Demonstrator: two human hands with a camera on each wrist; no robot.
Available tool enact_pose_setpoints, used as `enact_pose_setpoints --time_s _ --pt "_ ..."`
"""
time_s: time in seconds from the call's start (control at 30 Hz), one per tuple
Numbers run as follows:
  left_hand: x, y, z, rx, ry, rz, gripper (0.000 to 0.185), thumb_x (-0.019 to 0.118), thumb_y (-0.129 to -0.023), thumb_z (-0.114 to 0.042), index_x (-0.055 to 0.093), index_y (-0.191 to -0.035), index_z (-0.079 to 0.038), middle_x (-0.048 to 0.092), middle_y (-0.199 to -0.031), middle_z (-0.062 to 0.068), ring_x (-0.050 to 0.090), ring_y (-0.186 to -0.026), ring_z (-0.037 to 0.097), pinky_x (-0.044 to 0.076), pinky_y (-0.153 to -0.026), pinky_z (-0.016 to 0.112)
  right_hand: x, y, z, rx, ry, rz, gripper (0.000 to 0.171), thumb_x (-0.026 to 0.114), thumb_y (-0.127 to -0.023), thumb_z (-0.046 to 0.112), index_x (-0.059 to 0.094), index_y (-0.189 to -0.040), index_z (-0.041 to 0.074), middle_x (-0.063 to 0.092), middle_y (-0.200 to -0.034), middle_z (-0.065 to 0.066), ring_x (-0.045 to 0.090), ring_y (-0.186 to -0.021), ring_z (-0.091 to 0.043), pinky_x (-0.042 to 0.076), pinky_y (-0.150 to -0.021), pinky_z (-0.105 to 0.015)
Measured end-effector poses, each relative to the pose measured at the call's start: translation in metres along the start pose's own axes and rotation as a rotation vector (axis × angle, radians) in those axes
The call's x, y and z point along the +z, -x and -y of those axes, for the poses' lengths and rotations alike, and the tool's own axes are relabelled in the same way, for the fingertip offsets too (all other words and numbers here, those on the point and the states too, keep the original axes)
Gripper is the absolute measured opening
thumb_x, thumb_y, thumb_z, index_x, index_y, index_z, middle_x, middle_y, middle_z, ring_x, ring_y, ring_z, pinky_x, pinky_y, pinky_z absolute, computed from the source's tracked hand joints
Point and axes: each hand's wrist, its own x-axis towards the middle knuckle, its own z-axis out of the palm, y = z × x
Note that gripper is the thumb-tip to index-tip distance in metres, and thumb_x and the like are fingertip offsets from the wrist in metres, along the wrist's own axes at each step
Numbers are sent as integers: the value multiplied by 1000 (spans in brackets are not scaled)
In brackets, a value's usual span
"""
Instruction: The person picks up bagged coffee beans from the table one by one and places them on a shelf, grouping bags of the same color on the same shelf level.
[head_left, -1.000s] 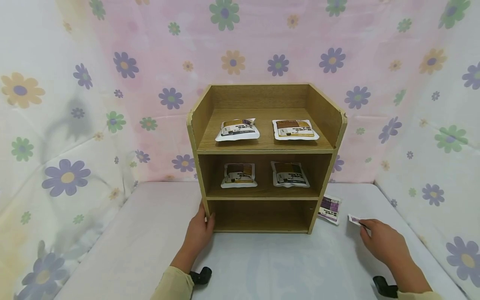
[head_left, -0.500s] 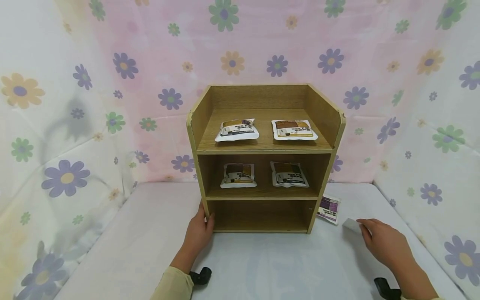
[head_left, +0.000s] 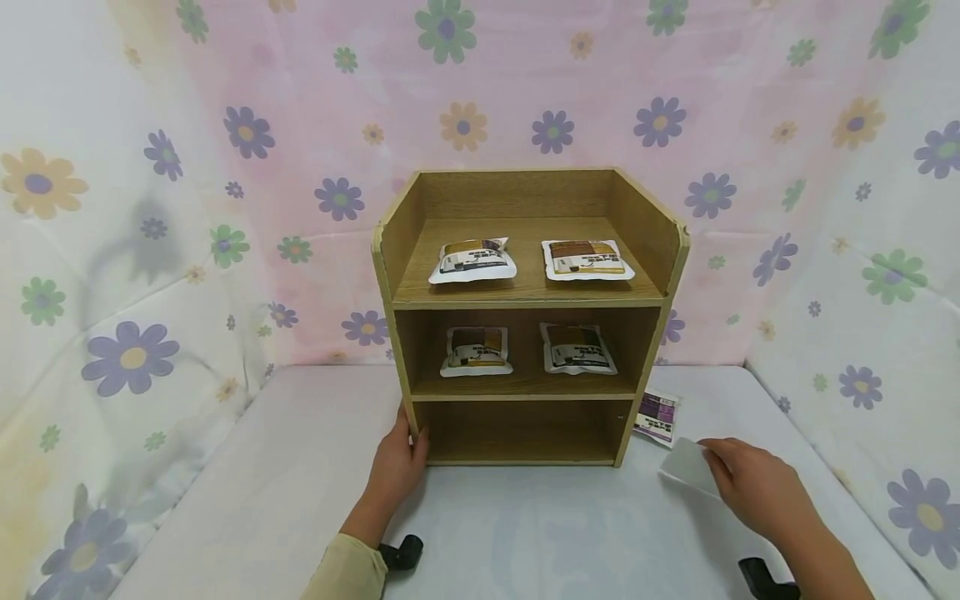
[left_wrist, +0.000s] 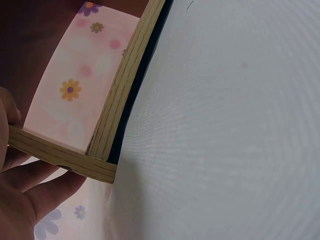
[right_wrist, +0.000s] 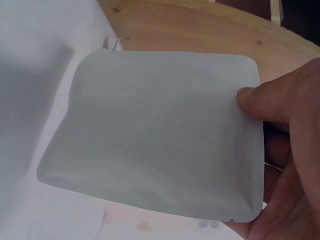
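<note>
A three-tier wooden shelf (head_left: pixel 528 296) stands on the white table (head_left: pixel 285 467). My left hand (head_left: pixel 400 463) grips the shelf's front left post near the bottom; the left wrist view shows the fingers (left_wrist: pixel 30 192) curled round the wooden edge (left_wrist: pixel 107 145). My right hand (head_left: pixel 753 487) pinches a white packet (head_left: pixel 688 467) by its edge, plain back side up, just right of the shelf; in the right wrist view the thumb (right_wrist: pixel 270 105) presses on the packet (right_wrist: pixel 160 135). Another purple-printed packet (head_left: pixel 657 417) lies by the shelf's right foot.
Two brown-and-white packets (head_left: pixel 472 260) (head_left: pixel 587 259) lie on the top tier and two more (head_left: pixel 476 351) (head_left: pixel 577 348) on the middle tier. The bottom tier (head_left: pixel 521 433) holds nothing. Flowered cloth (head_left: pixel 135 208) walls the table on three sides.
My right hand has brought its packet leftward toward the shelf and turned it, so its plain white back now faces up. The left hand has stayed on the shelf post.
</note>
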Motion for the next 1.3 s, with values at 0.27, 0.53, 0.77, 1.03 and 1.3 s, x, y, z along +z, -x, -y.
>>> enact_pose_setpoints --time_s 0.27,0.53,0.77,1.03,1.3 --pt "1 0 2 4 -7 -2 56 55 -95 -12 32 -144 4 67 -111 27 68 -99 35 56 -72 44 -4 2 18 -86 -41 -35 19 66 -89 11 71 -106 4 73 -99 -10 70 -84 -29 55 -70 -49" --pt "2 1 3 -29 -5 26 57 54 -96 -13 30 -145 2 66 -115 27 68 -102 35 57 -73 44 -5 3 39 -122 -64 -47 18 67 -88 12 72 -104 7 73 -95 -3 67 -77 -18 55 -66 -40" --pt "3 1 5 -20 -6 23 58 55 -94 -11 31 -145 2 67 -112 25 68 -98 32 56 -72 42 -6 0 55 -153 -74 -69 16 67 -89 12 72 -104 10 73 -97 -2 68 -79 -18 56 -69 -40" --pt "3 0 5 -34 -2 32 62 56 -92 -11 29 -147 0 67 -115 25 68 -99 31 57 -72 39 -6 -5 73 -193 -86 -82 17 68 -88 12 72 -104 10 74 -96 -1 68 -81 -17 57 -72 -40" --pt "0 0 2 -41 -2 41 64 56 -92 -12 27 -148 0 66 -117 25 68 -99 31 57 -73 41 1 -11 87 -247 -95 -131 17 68 -88 11 72 -105 14 74 -99 1 69 -83 -14 57 -71 -35"
